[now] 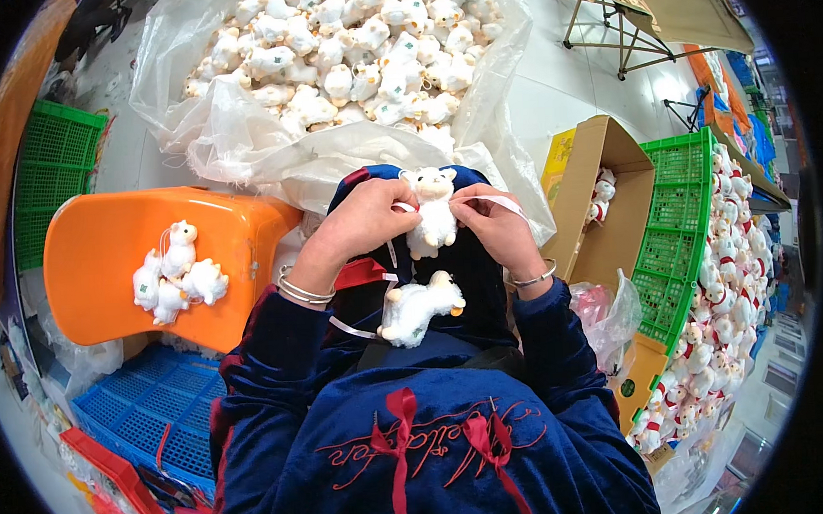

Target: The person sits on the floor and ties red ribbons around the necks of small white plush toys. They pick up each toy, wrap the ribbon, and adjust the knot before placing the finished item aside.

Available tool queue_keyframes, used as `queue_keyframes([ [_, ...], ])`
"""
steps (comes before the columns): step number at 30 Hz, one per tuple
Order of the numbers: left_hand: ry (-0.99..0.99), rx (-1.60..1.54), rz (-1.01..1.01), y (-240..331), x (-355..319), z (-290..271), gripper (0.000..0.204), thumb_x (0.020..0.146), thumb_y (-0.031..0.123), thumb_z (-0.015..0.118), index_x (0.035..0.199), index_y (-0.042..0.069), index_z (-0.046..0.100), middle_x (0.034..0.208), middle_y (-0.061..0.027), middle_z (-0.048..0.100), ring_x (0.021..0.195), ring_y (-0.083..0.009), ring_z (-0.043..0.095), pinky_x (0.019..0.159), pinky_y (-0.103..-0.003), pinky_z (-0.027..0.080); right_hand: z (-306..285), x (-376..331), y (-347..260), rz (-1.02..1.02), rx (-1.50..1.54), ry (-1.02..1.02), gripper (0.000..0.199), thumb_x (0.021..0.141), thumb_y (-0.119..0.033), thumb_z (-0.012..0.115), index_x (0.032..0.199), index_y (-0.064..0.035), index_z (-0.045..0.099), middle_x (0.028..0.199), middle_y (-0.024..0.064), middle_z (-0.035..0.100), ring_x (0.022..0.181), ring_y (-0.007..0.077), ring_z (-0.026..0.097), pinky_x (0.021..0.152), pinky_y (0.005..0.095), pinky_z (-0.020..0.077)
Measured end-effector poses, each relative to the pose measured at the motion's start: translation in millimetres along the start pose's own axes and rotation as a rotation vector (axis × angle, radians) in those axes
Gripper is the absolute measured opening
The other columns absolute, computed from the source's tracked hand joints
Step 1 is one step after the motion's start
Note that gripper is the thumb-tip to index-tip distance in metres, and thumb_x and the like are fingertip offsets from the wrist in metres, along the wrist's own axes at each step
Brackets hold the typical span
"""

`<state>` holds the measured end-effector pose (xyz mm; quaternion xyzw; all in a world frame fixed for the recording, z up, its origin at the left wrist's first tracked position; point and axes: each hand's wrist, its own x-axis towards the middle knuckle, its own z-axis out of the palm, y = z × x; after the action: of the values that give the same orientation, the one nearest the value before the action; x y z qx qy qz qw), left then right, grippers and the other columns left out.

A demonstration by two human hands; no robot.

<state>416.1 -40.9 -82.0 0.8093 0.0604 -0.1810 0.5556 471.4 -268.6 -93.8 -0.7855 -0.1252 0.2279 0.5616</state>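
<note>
Above my lap, a small white plush sheep stands upright between my hands, facing away from its ribbon ends. My left hand is closed, thumb and forefinger pinching a narrow pale ribbon beside the toy's neck. On the other side, my right hand pinches the ribbon, whose tail passes over the fingers. The fingertips of both hands touch the plush. A second white plush sheep lies on its side on my lap. Next to it are a red strip and a loose pale ribbon.
A large clear plastic bag full of white plush sheep lies ahead. Several more sit on an orange stool at left, above a blue crate. At right stand a cardboard box and a green crate beside red-ribboned plush toys.
</note>
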Motion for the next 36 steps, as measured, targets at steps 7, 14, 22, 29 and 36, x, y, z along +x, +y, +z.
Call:
queue_keyframes([
  [7, 0.103, 0.055, 0.037, 3.9, -0.8, 0.7, 0.024, 0.086, 0.019, 0.072, 0.092, -0.004, 0.072, 0.078, -0.0168, 0.072, 0.070, -0.0250, 0.069, 0.069, -0.036, 0.054, 20.7, -3.6, -5.7, -0.125, -0.140, 0.120, 0.010, 0.093, -0.008, 0.070, 0.096, 0.0015, 0.071, 0.086, 0.0129, 0.069, 0.076, 0.0205, 0.067, 0.070, 0.0322, 0.0521],
  [14, 0.258, -0.234, -0.030, -3.5, -6.7, 27.0, 0.021, 0.090, 0.018, 0.075, 0.093, -0.002, 0.073, 0.075, -0.0016, 0.066, 0.070, -0.0063, 0.056, 0.065, -0.024, 0.047, 18.4, -4.4, -9.2, -0.253, -0.178, 0.109, 0.009, 0.087, 0.002, 0.069, 0.095, 0.0007, 0.068, 0.091, 0.0082, 0.060, 0.079, 0.0192, 0.061, 0.070, 0.0296, 0.0491],
  [22, 0.318, -0.406, 0.037, 7.9, -1.7, 42.5, 0.016, 0.095, 0.014, 0.072, 0.099, -0.001, 0.076, 0.082, -0.0005, 0.067, 0.075, -0.0055, 0.057, 0.068, -0.024, 0.047, 11.0, -0.2, 0.9, -0.258, 0.041, -0.035, 0.005, 0.089, -0.001, 0.073, 0.094, -0.0019, 0.070, 0.093, 0.0013, 0.059, 0.082, 0.0100, 0.056, 0.071, 0.0228, 0.0438],
  [29, 0.271, -0.324, 0.197, -2.2, 6.5, 46.9, 0.024, 0.090, 0.014, 0.074, 0.111, 0.004, 0.078, 0.089, -0.0065, 0.065, 0.081, -0.0149, 0.062, 0.074, -0.029, 0.050, 7.9, 8.2, -4.1, -0.194, 0.113, -0.072, 0.004, 0.092, -0.006, 0.073, 0.095, -0.0040, 0.073, 0.094, 0.0000, 0.056, 0.084, 0.0081, 0.052, 0.072, 0.0208, 0.0415],
  [36, 0.280, -0.312, 0.167, -1.3, 8.0, 47.4, 0.017, 0.088, 0.011, 0.074, 0.102, 0.000, 0.076, 0.087, -0.0044, 0.063, 0.079, -0.0136, 0.060, 0.073, -0.028, 0.049, 15.3, 13.3, -3.8, -0.242, 0.032, -0.045, 0.011, 0.097, -0.010, 0.069, 0.103, -0.0026, 0.074, 0.094, -0.0015, 0.058, 0.082, 0.0064, 0.055, 0.072, 0.0198, 0.0439],
])
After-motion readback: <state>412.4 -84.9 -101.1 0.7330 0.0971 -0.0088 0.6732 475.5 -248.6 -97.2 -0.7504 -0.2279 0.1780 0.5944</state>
